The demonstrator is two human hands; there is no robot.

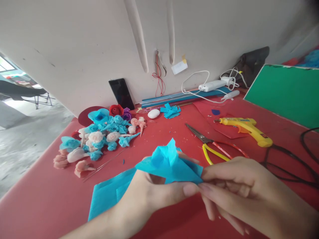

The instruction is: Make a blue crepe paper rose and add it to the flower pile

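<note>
A partly folded blue paper flower [169, 162] is held up over the red table, its petals pointing upward. My left hand [154, 196] wraps round it from below, thumb pressed along its lower edge. At the right corner of the paper, my right hand [239, 189] pinches the edge between thumb and fingers, touching the left thumb tip. Part of the left fingers is hidden behind the paper. Under my left forearm lies a folded sheet of blue crepe paper [107, 192]. Scissors [206, 141] with red and yellow handles rest open just beyond my hands.
Paper flowers [99, 136] in blue, white and pink are heaped at the left. A yellow glue gun [246, 127] lies right, its black cable trailing. A phone [121, 93] leans on the wall near a white egg-shaped object [154, 114], blue strips [170, 110] and a power strip [211, 85].
</note>
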